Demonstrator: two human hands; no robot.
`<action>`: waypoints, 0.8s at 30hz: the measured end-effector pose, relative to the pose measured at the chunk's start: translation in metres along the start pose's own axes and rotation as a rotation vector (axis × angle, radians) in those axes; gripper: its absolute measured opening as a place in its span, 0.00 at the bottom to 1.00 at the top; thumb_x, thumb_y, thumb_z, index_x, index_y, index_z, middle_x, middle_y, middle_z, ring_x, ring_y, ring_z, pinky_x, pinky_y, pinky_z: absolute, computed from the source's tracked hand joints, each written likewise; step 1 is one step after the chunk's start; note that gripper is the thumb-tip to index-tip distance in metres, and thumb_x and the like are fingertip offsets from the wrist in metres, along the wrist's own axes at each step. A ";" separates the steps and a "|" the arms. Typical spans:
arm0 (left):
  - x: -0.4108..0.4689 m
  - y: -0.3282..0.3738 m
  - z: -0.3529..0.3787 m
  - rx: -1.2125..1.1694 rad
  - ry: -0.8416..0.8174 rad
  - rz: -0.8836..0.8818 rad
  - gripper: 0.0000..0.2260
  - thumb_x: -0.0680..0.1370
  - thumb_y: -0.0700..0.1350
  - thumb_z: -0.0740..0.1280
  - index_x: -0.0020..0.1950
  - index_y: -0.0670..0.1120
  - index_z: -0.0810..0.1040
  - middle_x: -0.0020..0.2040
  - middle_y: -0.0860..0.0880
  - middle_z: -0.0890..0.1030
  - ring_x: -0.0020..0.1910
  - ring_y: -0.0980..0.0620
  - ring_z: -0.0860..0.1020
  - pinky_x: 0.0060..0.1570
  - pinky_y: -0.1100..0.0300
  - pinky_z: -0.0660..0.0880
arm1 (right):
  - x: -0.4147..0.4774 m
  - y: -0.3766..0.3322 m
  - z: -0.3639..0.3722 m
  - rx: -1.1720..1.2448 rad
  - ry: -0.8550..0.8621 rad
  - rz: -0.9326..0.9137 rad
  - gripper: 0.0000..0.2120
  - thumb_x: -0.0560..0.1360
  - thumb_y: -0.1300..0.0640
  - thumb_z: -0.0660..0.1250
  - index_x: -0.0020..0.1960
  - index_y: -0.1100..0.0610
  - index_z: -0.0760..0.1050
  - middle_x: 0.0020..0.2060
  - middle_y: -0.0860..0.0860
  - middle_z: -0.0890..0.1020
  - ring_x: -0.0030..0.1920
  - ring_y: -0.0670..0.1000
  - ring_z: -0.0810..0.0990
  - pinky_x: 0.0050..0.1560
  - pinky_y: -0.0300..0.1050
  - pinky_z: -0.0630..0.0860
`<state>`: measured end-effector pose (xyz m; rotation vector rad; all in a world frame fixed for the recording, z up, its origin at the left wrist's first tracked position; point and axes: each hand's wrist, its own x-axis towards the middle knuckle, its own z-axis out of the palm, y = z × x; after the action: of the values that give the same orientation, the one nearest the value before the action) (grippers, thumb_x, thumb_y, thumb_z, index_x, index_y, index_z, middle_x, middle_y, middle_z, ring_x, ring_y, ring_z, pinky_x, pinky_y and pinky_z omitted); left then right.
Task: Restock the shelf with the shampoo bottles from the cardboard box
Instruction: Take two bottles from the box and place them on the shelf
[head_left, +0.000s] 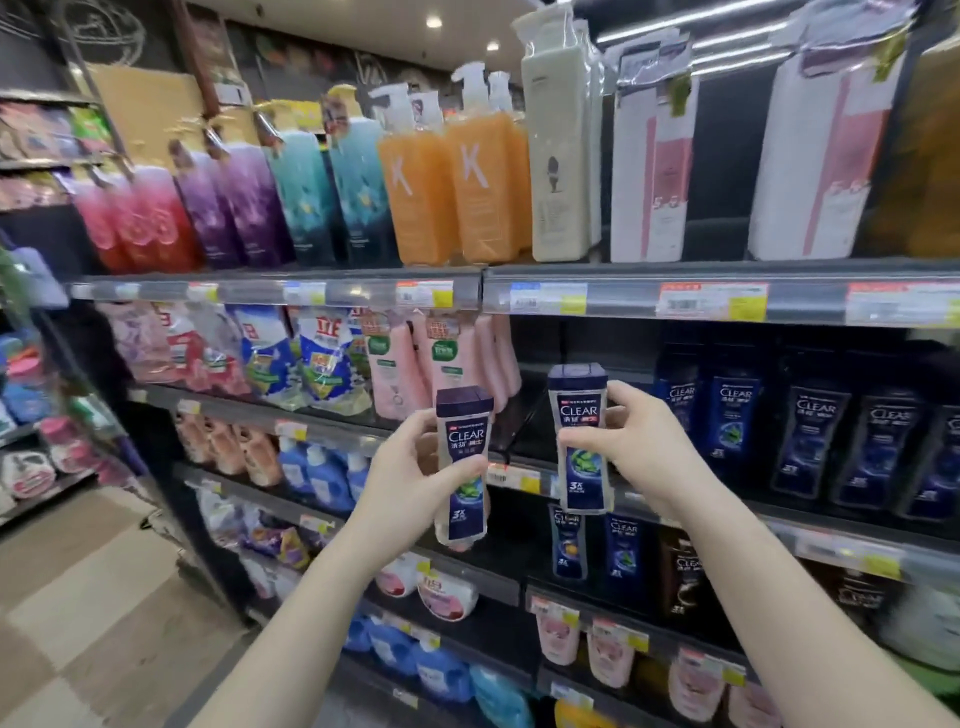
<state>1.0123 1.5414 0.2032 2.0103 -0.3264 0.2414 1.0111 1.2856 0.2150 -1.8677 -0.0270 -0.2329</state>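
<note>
Each hand holds one small clear shampoo bottle with a dark blue cap and a blue CLEAR label. My left hand (415, 467) grips the left bottle (462, 457), upright and slightly tilted. My right hand (644, 447) grips the right bottle (581, 431), held a little higher, in front of an empty dark gap on the middle shelf (519, 475). A row of dark CLEAR bottles (810, 436) stands on that shelf to the right of the gap. The cardboard box is out of view.
Pink bottles (400, 374) stand left of the gap, refill pouches (291, 358) further left. Tall pump bottles (467, 171) fill the shelf above. More CLEAR bottles (623, 545) sit on the shelf below. The aisle floor (93, 597) lies at lower left.
</note>
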 end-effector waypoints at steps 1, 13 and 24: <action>0.011 -0.009 -0.003 -0.005 -0.015 0.008 0.16 0.76 0.45 0.78 0.61 0.56 0.79 0.55 0.63 0.85 0.57 0.63 0.82 0.56 0.63 0.76 | 0.011 0.003 0.008 -0.017 0.024 0.003 0.12 0.71 0.56 0.79 0.50 0.43 0.82 0.43 0.48 0.87 0.45 0.50 0.86 0.49 0.53 0.84; 0.140 -0.119 -0.049 -0.049 -0.213 0.128 0.20 0.74 0.48 0.79 0.62 0.61 0.78 0.58 0.67 0.83 0.60 0.65 0.80 0.62 0.60 0.75 | 0.141 0.039 0.114 -0.141 0.269 0.119 0.13 0.71 0.55 0.78 0.54 0.50 0.80 0.50 0.50 0.87 0.51 0.52 0.85 0.58 0.57 0.81; 0.179 -0.149 -0.055 -0.132 -0.401 0.175 0.21 0.76 0.45 0.78 0.66 0.57 0.77 0.57 0.69 0.82 0.58 0.70 0.80 0.53 0.78 0.72 | 0.206 0.072 0.136 -0.332 0.282 0.173 0.20 0.80 0.53 0.68 0.71 0.51 0.69 0.66 0.50 0.79 0.65 0.53 0.78 0.62 0.47 0.73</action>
<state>1.2287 1.6317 0.1575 1.8915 -0.7536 -0.0773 1.2425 1.3723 0.1442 -2.1352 0.3859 -0.3968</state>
